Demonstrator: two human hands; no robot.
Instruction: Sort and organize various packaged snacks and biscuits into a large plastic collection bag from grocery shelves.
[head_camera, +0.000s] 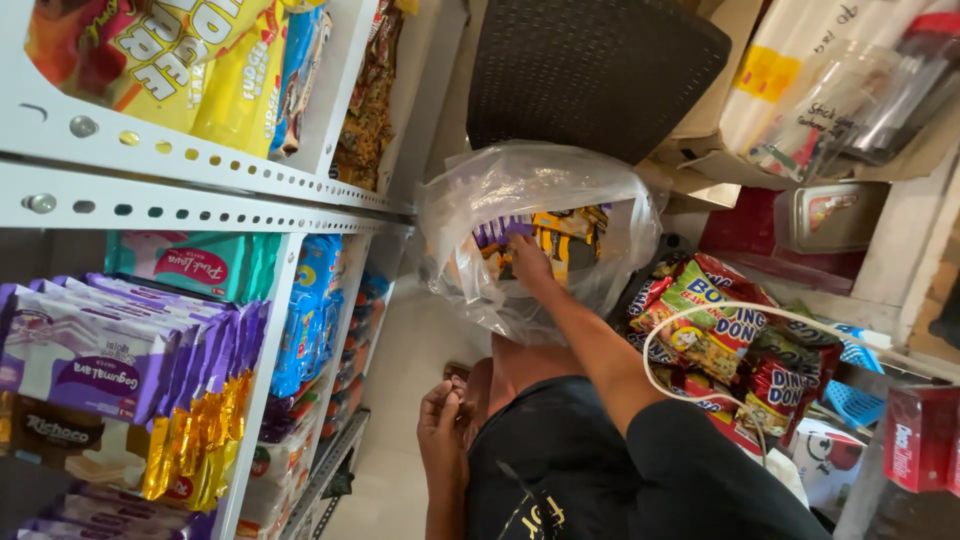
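Observation:
My right hand (527, 256) reaches into a clear plastic bag (470, 215) and its fingers close on one of the purple and yellow snack packets (560, 235) inside. The fingertips are partly hidden among the packets. My left hand (441, 420) rests by my knee with the fingers curled together and nothing in it. The bag stands on the floor just past my knee, its mouth wide.
A white metal shelf rack (200, 190) on the left holds purple wafer packs (110, 350), gold packets and blue packs. Red and green snack bags (715, 330) pile up on the right with a white cord across them. A dark woven basket (590, 70) stands behind the bag.

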